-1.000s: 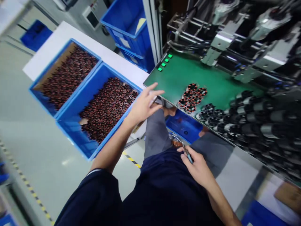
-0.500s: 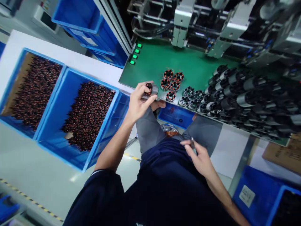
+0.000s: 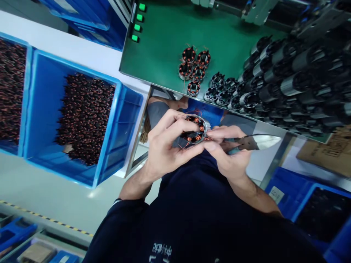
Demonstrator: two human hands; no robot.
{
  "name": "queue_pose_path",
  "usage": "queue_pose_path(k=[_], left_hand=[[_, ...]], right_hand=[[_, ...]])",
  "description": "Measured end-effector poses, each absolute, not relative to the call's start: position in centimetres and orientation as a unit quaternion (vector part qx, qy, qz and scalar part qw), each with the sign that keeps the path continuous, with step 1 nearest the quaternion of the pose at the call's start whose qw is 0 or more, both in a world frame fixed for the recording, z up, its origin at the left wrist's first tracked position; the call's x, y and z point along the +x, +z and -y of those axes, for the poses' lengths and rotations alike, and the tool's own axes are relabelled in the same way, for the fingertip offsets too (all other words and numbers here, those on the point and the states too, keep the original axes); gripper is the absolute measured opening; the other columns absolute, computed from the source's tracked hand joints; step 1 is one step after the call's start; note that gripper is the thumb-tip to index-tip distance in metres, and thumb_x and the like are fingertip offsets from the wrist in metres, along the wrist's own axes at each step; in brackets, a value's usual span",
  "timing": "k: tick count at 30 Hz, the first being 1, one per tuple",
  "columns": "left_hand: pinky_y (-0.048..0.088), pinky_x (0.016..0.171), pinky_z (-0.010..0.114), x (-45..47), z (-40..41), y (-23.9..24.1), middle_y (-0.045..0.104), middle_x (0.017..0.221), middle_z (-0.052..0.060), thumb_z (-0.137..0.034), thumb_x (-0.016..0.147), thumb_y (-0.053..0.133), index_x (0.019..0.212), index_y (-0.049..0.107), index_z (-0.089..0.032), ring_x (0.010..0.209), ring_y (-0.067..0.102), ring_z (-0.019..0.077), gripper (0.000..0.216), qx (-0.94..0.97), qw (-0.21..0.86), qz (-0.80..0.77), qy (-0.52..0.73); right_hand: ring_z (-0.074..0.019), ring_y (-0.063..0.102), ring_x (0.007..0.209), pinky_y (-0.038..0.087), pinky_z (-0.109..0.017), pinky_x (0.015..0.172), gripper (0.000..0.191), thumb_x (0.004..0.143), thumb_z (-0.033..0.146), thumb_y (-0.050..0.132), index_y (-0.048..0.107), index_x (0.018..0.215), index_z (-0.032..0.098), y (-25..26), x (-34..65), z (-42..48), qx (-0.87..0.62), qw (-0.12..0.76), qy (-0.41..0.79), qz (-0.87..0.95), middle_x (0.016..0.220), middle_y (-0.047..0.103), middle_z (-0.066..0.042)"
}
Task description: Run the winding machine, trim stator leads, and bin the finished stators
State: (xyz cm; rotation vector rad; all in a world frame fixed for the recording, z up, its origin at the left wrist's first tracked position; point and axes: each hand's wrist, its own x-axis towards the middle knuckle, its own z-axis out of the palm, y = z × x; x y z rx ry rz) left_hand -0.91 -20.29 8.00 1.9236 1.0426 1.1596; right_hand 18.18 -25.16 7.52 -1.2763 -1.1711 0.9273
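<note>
Held over my lap, just off the bench's front edge, is a motor stator (image 3: 203, 128) with copper windings and a silver outer ring. My left hand (image 3: 167, 142) is closed round it, a finger reaching into its middle. Thin copper wire ends stick out at its rim. My right hand (image 3: 233, 153) touches that rim with thumb and fingertips, which seem to pinch a wire end. The same hand grips snips (image 3: 257, 141), their pointed metal blades facing right, away from the stator.
On the green bench (image 3: 161, 47) stand several copper-wound stators (image 3: 197, 73) and, to the right, piles of bare stator cores (image 3: 290, 84). A blue bin (image 3: 41, 106) of wound parts is at left. Below the bench are a blue tray (image 3: 216, 115) and another person's hand (image 3: 179, 104).
My left hand has brought the stator from the bench edge towards my body. My right hand has come up with the snips to meet it. The view has shifted closer.
</note>
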Motion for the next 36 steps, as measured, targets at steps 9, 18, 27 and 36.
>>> queue_pose_path(k=[9,18,27,36], left_hand=[[0.068,0.116,0.055,-1.5,19.2,5.4,0.077,0.147,0.008,-0.05,0.095,0.099,0.105,0.081,-0.03,0.14,0.075,0.0367,0.028,0.722,0.293,-0.438,0.449],[0.076,0.081,0.041,1.9,21.2,4.4,0.085,0.105,0.005,-0.069,0.098,0.091,0.082,0.067,-0.023,0.093,0.088,0.0253,0.054,0.47,0.617,-0.377,0.506],[0.078,0.087,0.038,3.8,22.0,4.1,0.087,0.121,0.001,-0.066,0.099,0.092,0.1,0.068,-0.025,0.095,0.09,0.0227,0.047,0.366,0.623,-0.423,0.546],[0.074,0.087,0.037,4.4,22.8,4.1,0.086,0.128,0.005,-0.069,0.103,0.085,0.097,0.065,-0.025,0.104,0.088,0.0234,0.049,0.463,0.559,-0.43,0.537]], right_hand=[[-0.0105,0.048,0.065,0.046,-0.025,0.061,0.024,0.103,0.037,0.087,0.072,0.096,0.02,7.9,21.7,24.0,-0.49,0.395,0.63,0.454,0.076,0.054,0.003],[-0.01,0.036,0.059,0.04,-0.025,0.058,0.036,0.104,0.046,0.09,0.064,0.094,0.023,7.1,23.3,24.9,-0.364,0.436,0.749,0.341,0.07,0.04,0.006],[-0.0161,0.061,0.072,0.053,-0.032,0.07,0.018,0.109,0.021,0.068,0.076,0.124,0.026,7.5,23.1,28.6,-0.563,0.389,0.416,0.599,0.092,0.069,-0.002],[-0.0192,0.071,0.084,0.064,-0.035,0.091,0.013,0.111,0.02,0.061,0.068,0.123,0.022,6.8,20.4,27.5,-0.533,0.384,0.415,0.63,0.102,0.075,-0.005]])
